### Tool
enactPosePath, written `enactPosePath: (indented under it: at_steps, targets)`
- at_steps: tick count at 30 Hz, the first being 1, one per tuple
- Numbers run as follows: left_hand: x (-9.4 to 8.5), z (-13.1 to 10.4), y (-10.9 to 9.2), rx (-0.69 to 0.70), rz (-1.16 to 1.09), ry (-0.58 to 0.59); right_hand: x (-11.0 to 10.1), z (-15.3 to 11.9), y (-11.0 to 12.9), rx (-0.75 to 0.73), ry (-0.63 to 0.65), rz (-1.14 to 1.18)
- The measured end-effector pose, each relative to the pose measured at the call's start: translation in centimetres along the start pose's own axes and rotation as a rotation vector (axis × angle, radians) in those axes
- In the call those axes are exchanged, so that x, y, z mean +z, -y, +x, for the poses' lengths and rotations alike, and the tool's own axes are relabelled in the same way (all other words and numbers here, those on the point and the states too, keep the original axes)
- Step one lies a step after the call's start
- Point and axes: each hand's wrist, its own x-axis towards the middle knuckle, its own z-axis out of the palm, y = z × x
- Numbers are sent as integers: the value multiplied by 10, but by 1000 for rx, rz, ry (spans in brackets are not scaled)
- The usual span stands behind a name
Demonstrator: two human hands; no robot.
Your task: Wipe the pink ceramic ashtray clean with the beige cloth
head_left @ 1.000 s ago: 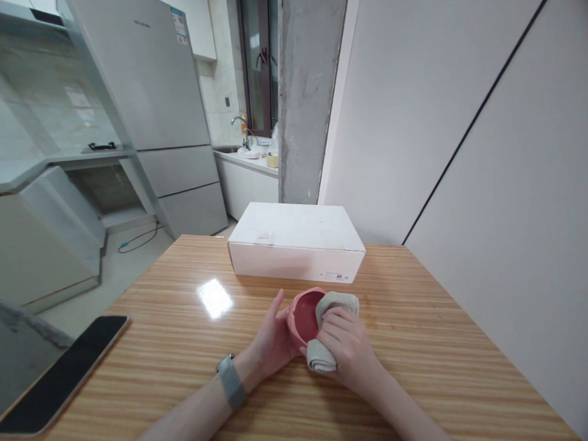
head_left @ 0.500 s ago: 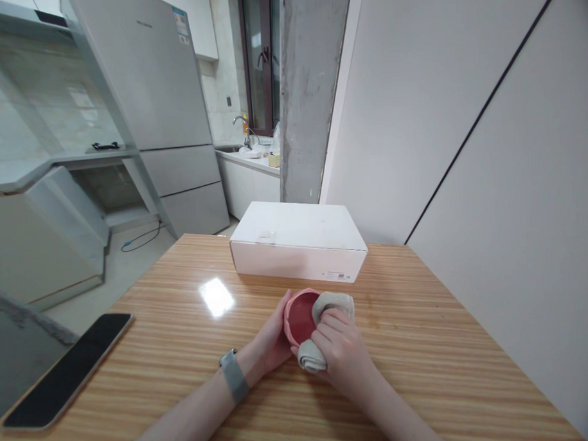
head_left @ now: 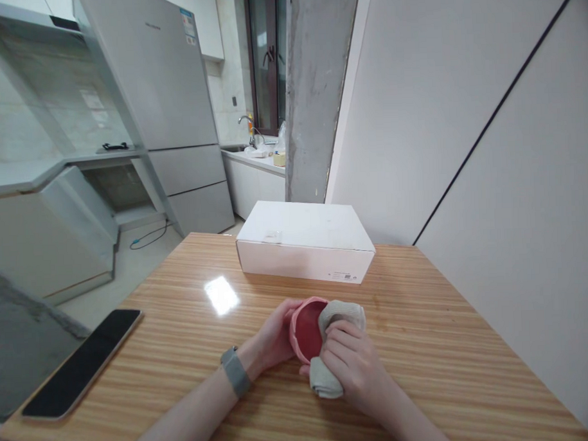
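Observation:
A pink bowl (head_left: 308, 336) with a scalloped rim is tilted above the front part of the table, its inside facing up and toward the right. My left hand (head_left: 277, 335) is wrapped round the bowl's left side and underside, with a grey band on the wrist. In my right hand (head_left: 352, 363) is a folded grey-beige cloth (head_left: 345, 312), pressed against the bowl's right rim and inner wall. One end of the cloth hangs out below my right fingers. My right fingertips are hidden by the cloth and the bowl.
A white cardboard box (head_left: 305, 255) lies on the wood-grain table (head_left: 183, 353) behind the bowl. A long black flat device (head_left: 84, 363) rests along the table's left edge. Beyond stand a grey fridge (head_left: 174, 89) and a sink counter; a white wall (head_left: 463, 79) is at right.
My right hand and the cloth have moved slightly down and right around the bowl's rim. The bowl is tilted a little more. The whole view has shifted slightly.

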Motion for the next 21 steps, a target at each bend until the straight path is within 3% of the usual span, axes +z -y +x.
enactPosePath:
  at_steps: [6,9,15,21]
  targets:
    - [-3,0,-5,130,241,14,2,3,5,58,-79,93]
    - [-2,-1,-6,111,308,4,0,4,3,48,-54,68]
    - [-3,5,4,179,246,-125,0,2,-9,139,35,-41]
    - [8,7,13,258,162,-3,9,2,-16,312,32,-119]
